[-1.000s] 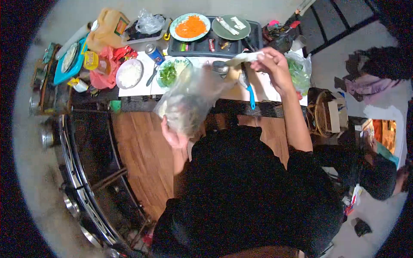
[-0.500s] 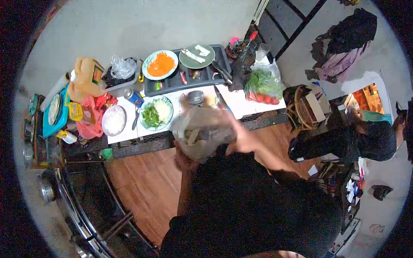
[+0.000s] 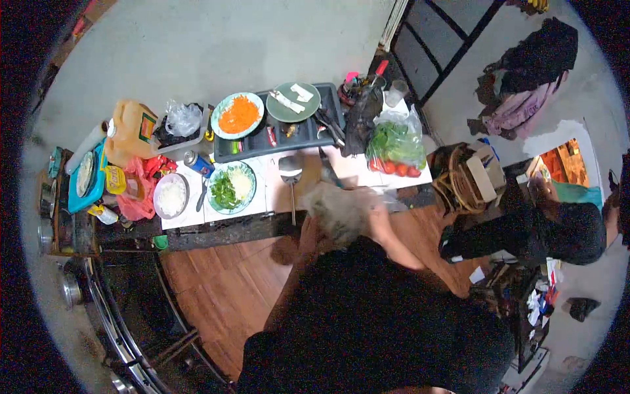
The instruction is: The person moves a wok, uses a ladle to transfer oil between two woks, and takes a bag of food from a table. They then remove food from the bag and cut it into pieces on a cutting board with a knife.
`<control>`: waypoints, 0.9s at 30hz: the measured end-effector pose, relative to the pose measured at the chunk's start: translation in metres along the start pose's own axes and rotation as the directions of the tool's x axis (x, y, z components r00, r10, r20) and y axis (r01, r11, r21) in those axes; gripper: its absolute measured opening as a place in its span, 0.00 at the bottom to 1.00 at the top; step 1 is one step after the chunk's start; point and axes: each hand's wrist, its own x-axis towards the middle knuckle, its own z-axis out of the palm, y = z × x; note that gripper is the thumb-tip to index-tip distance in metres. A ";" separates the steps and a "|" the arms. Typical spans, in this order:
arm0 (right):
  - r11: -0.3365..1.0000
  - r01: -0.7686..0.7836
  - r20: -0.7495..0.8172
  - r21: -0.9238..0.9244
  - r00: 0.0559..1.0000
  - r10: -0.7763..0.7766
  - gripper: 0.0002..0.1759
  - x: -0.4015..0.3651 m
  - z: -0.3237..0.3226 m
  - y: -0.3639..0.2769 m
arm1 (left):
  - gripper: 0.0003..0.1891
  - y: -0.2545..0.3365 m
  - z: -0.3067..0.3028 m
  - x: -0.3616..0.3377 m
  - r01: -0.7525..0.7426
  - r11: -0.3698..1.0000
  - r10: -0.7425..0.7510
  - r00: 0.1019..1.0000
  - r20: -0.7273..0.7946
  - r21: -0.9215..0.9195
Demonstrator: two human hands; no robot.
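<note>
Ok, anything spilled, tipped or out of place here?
Nothing stands out. The carrot plate, greens plate and white bowl sit flat on the table; the plastic bag between left hand and right hand is too blurred to judge.

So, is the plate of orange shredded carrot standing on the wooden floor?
No, the plate of carrot rests on the dark tray on the counter.

Carrot plate point(image 3: 238, 113), oil jug point(image 3: 130, 130), rice bowl point(image 3: 170, 195)
</note>
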 end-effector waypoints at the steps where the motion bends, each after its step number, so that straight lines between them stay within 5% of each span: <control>1: 0.972 -0.010 -0.047 -0.235 0.999 -0.001 0.17 0.009 -0.008 -0.025 | 0.27 0.019 0.015 -0.001 -0.009 0.993 0.012 1.000 -0.021 0.121; 2: 0.992 0.035 -0.135 -0.118 0.989 -0.051 0.18 0.022 -0.028 -0.011 | 0.26 0.030 0.030 -0.003 -0.006 0.971 0.017 0.999 -0.044 0.237; 4: 0.968 -0.146 -0.309 -0.204 0.948 0.078 0.17 0.049 -0.052 -0.063 | 0.24 0.011 0.036 0.006 0.007 0.939 0.020 0.997 -0.075 0.343; 6: 0.898 0.018 -0.188 -0.440 0.976 -0.111 0.19 0.084 -0.102 -0.079 | 0.20 -0.038 0.004 0.022 -0.131 0.938 0.166 0.983 -0.084 0.321; 7: 0.915 0.115 -0.209 -0.388 0.955 -0.209 0.18 0.107 -0.120 -0.080 | 0.20 -0.037 0.006 0.021 -0.125 0.940 0.164 0.981 -0.099 0.316; 9: 0.883 0.265 -0.192 -0.388 0.913 -0.359 0.18 0.161 -0.160 -0.079 | 0.17 -0.033 0.015 0.018 0.139 0.984 -0.169 0.923 -0.345 -0.110; 12: 0.807 0.325 -0.171 -0.493 0.873 -0.457 0.15 0.229 -0.182 -0.105 | 0.16 -0.048 0.029 0.015 0.128 0.966 -0.222 0.854 -0.471 -0.223; 16: 0.721 0.561 0.167 -0.407 0.822 -0.545 0.11 0.330 -0.201 -0.105 | 0.21 -0.063 0.047 -0.005 0.093 0.967 -0.208 0.824 -0.527 -0.237; 21: 0.629 0.586 0.400 -0.511 0.810 -0.429 0.10 0.399 -0.187 -0.074 | 0.25 -0.081 0.073 -0.051 0.056 0.950 -0.269 0.648 -0.713 -0.307; 26: 0.536 0.578 0.583 -0.615 0.792 -0.185 0.09 0.441 -0.203 -0.029 | 0.23 -0.118 0.060 -0.086 -0.078 0.915 -0.253 0.652 -0.715 -0.395; 27: 0.596 0.604 0.585 -0.530 0.769 -0.258 0.09 0.443 -0.209 -0.025 | 0.23 -0.116 0.061 -0.088 -0.072 0.916 -0.268 0.623 -0.735 -0.395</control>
